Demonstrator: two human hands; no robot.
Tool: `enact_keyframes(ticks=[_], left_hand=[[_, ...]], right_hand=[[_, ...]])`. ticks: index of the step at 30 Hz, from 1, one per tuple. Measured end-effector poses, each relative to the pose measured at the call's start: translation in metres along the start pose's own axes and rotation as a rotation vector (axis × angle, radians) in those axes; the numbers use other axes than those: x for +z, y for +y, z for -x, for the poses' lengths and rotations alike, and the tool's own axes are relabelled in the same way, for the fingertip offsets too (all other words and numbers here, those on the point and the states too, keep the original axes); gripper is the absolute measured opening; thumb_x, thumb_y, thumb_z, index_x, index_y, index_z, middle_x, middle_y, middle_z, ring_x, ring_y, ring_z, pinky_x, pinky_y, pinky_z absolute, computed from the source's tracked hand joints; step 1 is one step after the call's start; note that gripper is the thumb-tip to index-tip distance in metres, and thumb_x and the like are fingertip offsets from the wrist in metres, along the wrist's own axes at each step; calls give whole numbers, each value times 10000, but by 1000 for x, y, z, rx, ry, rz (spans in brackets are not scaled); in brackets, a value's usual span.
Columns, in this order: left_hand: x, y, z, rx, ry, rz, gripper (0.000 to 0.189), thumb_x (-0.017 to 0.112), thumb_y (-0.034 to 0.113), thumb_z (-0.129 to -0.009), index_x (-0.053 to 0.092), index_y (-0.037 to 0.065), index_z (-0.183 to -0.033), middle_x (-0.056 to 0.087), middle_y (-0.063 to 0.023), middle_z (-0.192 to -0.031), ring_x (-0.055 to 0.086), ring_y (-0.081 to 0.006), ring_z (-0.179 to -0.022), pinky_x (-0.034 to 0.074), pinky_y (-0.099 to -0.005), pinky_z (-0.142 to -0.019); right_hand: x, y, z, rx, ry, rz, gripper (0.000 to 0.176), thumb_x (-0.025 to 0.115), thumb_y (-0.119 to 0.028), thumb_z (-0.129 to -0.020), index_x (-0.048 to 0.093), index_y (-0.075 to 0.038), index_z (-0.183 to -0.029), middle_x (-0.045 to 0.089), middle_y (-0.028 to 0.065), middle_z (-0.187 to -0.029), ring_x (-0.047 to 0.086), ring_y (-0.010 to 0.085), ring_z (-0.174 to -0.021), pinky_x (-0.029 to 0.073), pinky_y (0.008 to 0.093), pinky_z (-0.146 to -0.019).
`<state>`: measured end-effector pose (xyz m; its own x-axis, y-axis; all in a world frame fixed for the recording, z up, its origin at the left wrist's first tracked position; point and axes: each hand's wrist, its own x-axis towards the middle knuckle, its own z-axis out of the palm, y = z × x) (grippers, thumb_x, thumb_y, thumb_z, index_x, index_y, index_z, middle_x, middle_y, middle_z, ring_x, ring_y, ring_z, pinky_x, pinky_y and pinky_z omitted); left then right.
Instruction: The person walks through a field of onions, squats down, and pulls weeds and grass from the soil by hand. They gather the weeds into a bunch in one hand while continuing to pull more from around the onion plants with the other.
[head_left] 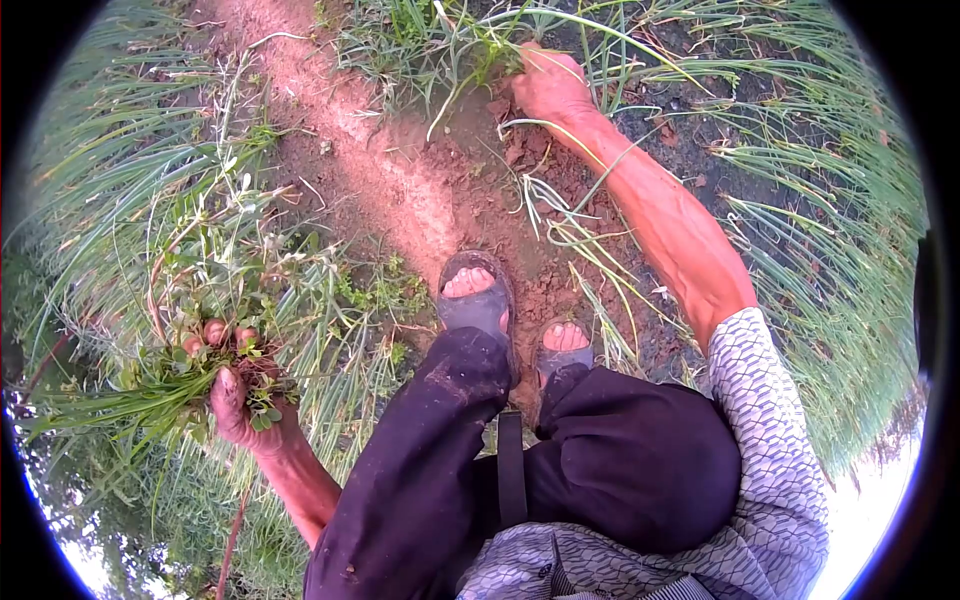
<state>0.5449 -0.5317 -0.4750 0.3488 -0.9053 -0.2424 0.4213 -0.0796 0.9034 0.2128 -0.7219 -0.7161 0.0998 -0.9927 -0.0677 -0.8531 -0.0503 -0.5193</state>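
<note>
My left hand [240,400] is closed around a bunch of pulled weeds [150,395], held off the ground at the left. Leafy stems and thin grass blades stick out on both sides of its fingers, with dark roots near the thumb. Farther ahead, my right hand [552,88] is down at soil level with its fingers curled in at the base of a grass clump [480,45]. Its fingertips are partly hidden by the blades. Loose crumbly soil [525,150] lies just beside that hand.
Rows of onion-like plants [800,170] grow on the right, and more long green leaves [110,190] stand on the left. A bare dirt strip [370,170] runs between them. My sandalled feet [475,300] stand on it, near some bent-over leaves [600,260].
</note>
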Motion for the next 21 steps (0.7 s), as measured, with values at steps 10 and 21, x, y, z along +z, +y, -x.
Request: enact_keyframes(ticks=[10, 21], left_hand=[[0, -3, -6, -23, -111, 38, 386, 604, 5, -840, 427, 87, -1174, 485, -103, -1142, 531, -264, -1016, 495, -311, -855], [6, -8, -5, -56, -35, -6, 426, 667, 36, -781, 424, 93, -1125, 478, -98, -1087, 548, -247, -958, 459, -344, -886]], right_hand=[[8, -12, -21, -182, 6, 38, 198, 581, -160, -766, 622, -87, -946, 626, 138, -913, 619, 343, -892, 513, 429, -768], [-21, -22, 9, -6, -167, -354, 246, 659, -271, -788, 645, -99, -963, 635, 128, -941, 623, 305, -870, 485, 389, -808]])
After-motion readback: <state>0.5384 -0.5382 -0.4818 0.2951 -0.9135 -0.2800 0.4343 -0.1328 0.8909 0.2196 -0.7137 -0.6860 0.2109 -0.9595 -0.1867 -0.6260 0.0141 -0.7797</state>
